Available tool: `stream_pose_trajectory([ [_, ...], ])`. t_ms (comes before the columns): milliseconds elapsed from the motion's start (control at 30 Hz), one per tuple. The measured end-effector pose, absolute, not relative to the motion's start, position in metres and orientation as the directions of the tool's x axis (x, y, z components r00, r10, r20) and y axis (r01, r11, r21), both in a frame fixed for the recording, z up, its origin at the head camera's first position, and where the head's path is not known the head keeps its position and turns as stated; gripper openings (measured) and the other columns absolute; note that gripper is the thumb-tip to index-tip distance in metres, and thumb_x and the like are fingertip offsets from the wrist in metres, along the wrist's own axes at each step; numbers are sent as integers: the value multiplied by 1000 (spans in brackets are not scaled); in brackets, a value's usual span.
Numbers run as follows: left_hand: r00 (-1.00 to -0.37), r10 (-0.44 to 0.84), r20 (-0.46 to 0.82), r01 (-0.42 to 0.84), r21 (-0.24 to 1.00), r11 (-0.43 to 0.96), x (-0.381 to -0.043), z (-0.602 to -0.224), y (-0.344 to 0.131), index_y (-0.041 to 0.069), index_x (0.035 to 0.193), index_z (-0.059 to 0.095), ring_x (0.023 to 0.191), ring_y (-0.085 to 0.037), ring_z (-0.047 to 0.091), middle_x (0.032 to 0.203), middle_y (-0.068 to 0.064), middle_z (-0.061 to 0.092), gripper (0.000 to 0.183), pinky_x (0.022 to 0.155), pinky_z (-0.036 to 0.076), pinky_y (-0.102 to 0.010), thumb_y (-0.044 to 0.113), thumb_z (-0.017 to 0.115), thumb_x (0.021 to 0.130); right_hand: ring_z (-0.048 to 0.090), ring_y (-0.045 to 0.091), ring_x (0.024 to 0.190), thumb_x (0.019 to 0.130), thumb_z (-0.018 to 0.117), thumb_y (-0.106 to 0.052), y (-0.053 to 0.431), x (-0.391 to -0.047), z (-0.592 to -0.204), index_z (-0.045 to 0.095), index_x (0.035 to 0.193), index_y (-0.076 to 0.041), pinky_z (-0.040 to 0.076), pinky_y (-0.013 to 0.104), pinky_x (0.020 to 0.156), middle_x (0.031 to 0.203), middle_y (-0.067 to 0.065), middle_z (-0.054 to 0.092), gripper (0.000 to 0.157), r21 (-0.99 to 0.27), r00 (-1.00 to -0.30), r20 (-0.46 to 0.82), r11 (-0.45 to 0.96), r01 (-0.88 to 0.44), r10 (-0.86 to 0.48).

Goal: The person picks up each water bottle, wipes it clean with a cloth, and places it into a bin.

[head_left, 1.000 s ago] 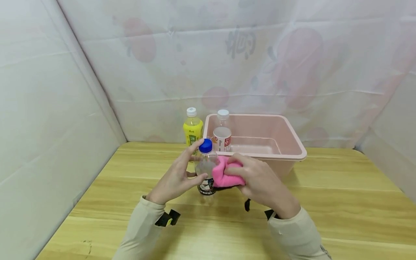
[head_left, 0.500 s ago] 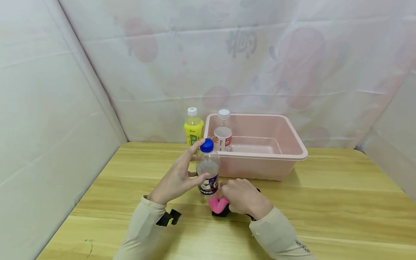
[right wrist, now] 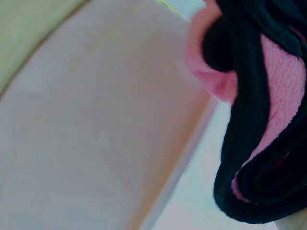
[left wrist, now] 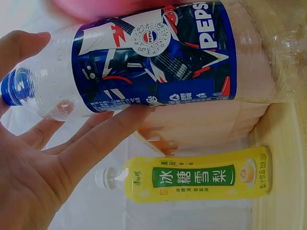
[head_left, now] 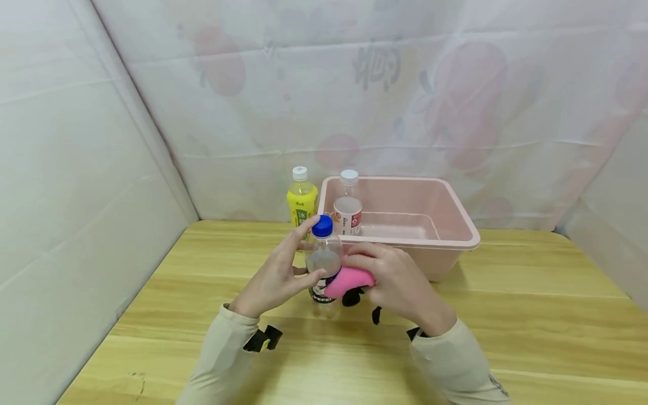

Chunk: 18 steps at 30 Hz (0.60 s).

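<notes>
An upright clear Pepsi bottle with a blue cap stands on the wooden table. My left hand holds it from the left, index finger at the cap and thumb on the near side. In the left wrist view the dark blue label shows, with the other fingers behind the bottle. A bunched pink cloth with black edging is gripped in my right hand and pressed against the bottle's right side. Folds of the cloth fill the right of the right wrist view; the right fingers are hidden there.
Behind the hands sits a pink plastic basin. A clear bottle with a white cap stands inside at its left end. Left of the basin is a yellow drink bottle. A white printed curtain encloses the table.
The right hand with the cloth went down toward the bottle's base, then back up to its side. The left hand and bottle have barely moved.
</notes>
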<state>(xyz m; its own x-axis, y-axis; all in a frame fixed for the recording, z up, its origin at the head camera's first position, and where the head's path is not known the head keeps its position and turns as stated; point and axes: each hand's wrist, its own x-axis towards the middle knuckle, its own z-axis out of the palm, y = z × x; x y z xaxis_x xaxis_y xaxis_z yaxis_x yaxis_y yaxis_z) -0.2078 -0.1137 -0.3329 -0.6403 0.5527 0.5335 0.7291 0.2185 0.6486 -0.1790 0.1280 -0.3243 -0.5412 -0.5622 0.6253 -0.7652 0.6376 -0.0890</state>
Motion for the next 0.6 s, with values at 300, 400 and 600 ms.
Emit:
stream_pose_trajectory([
  [300,-626,557,546,737,647,194,-209,-334,-113,15,159,22,117,-38,60,151,-22,38,89,66,61,-28,-5,74,89,69,38,98,67,70,17,126,-176,-309,75,107,1,57,41,90,112,19,70,44,-140,-348,894,563,-815,-282],
  [400,-607,564,559,749,641,170,-209,-334,-112,14,159,23,116,-38,60,150,-22,39,89,66,61,-26,-7,73,88,67,40,100,70,71,15,121,-177,-308,74,109,3,51,31,98,114,22,68,41,-165,-296,939,531,-831,-173],
  [600,-605,567,559,744,651,150,-210,-335,-110,13,158,22,116,-38,60,155,-20,35,89,65,61,-26,-8,73,88,64,42,106,73,70,17,117,-177,-312,72,112,4,46,26,105,119,25,64,42,-177,-295,941,503,-846,-164],
])
